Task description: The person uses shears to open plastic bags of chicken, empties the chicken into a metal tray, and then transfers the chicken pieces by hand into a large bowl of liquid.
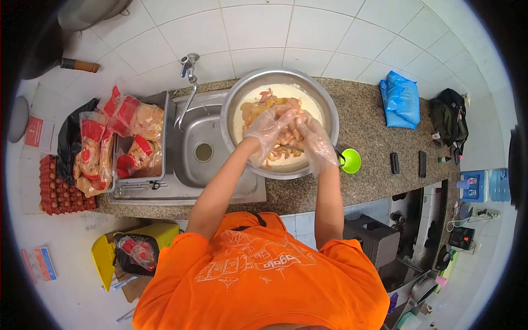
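Head view: a person in an orange shirt stands at a speckled stone counter (366, 129) with both gloved hands in a wide metal bowl (225, 118). The bowl sits upright, mouth up, on the counter, its left rim over the edge of the steel sink (190, 168). The left hand (268, 127) and the right hand (314, 142), in clear plastic gloves, meet at the bowl's middle, fingers curled in around a clump of chicken pieces (258, 105); how tightly they squeeze cannot be told. The pieces lie jumbled in pale batter (301, 94), so no single piece shows a clear direction, but the heap as a whole runs from the bowl's far left toward its near right. A tap (188, 66) rises behind the sink. Red-and-clear packets (135, 118) are piled to the sink's left, next to a tray of eggs (55, 187). A green cup (351, 161) sits just beside the bowl's right rim, and a blue bag (400, 99) lies farther right on the counter.
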`<action>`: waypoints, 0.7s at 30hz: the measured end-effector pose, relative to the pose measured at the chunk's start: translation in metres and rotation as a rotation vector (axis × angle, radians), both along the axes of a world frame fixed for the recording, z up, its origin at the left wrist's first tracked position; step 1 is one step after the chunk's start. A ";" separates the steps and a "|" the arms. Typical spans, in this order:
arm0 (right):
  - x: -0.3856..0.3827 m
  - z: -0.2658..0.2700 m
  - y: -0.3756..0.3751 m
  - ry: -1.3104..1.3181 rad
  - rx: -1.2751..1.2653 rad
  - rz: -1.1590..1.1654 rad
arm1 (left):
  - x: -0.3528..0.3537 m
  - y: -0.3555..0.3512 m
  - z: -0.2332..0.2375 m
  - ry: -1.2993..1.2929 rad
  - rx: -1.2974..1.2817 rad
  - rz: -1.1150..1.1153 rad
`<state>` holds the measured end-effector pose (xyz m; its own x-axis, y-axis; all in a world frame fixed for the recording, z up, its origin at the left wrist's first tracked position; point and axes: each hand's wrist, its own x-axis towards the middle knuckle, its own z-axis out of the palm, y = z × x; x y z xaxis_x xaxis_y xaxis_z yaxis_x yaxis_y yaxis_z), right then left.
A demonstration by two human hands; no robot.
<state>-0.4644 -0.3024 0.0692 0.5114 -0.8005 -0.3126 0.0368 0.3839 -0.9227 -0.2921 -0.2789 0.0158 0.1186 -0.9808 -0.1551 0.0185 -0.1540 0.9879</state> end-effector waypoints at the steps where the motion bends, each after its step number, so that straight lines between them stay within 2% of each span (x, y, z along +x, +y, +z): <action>1: 0.006 -0.004 0.003 -0.035 -0.036 0.036 | -0.001 -0.002 -0.007 0.075 -0.007 0.008; 2: 0.011 -0.007 0.009 -0.189 -0.004 -0.027 | -0.001 -0.003 -0.013 0.149 -0.014 0.014; 6: 0.008 0.002 0.014 -0.231 0.062 -0.006 | 0.011 0.009 0.009 0.226 0.065 -0.005; 9: 0.007 -0.020 0.008 -0.255 0.127 -0.023 | 0.018 0.011 0.012 0.105 0.074 -0.130; 11: 0.010 -0.029 0.005 -0.175 -0.041 0.021 | 0.019 0.011 0.006 0.026 0.080 -0.117; 12: 0.012 -0.034 0.003 -0.174 -0.041 0.020 | 0.016 0.011 0.008 0.027 0.080 -0.118; 14: 0.015 -0.044 0.000 -0.084 -0.197 0.002 | 0.010 0.011 0.012 0.016 0.065 0.018; 15: 0.016 -0.041 0.002 -0.082 -0.197 0.001 | 0.010 0.011 0.010 0.017 0.065 0.017; 17: 0.018 -0.032 0.006 -0.097 -0.160 -0.053 | 0.010 0.006 0.003 0.260 0.155 0.081; 20: 0.016 -0.022 -0.003 -0.043 -0.021 -0.084 | 0.025 -0.007 -0.014 0.204 0.083 0.106; 21: 0.016 -0.032 -0.013 -0.043 -0.019 -0.076 | 0.031 -0.007 -0.004 0.205 0.084 0.114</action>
<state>-0.4480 -0.3159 0.0374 0.4612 -0.8431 -0.2766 0.1047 0.3612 -0.9266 -0.2611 -0.2858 0.0118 0.1858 -0.9454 -0.2679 0.2388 -0.2210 0.9456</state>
